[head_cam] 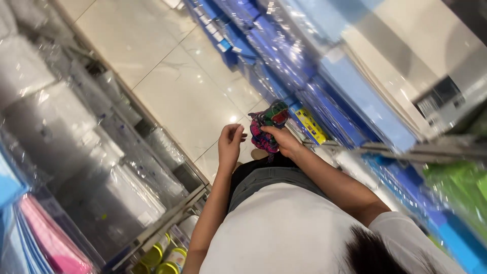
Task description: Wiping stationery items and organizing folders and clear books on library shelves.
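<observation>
Between two shelf runs of plastic-wrapped stock, a person stands on the pale tiled floor (172, 86). Right hand (284, 142) is closed around a small multicoloured bundle (266, 127), pink, green and dark, possibly fabric or netting — hard to tell. It sticks up and away from the body, long axis roughly along the aisle. Left hand (230, 144) sits just beside it on the left, fingers loosely curled, holding nothing, not touching. Blue wrapped packs (355, 96) lie close on the right, clear wrapped packs (101, 167) on the left.
</observation>
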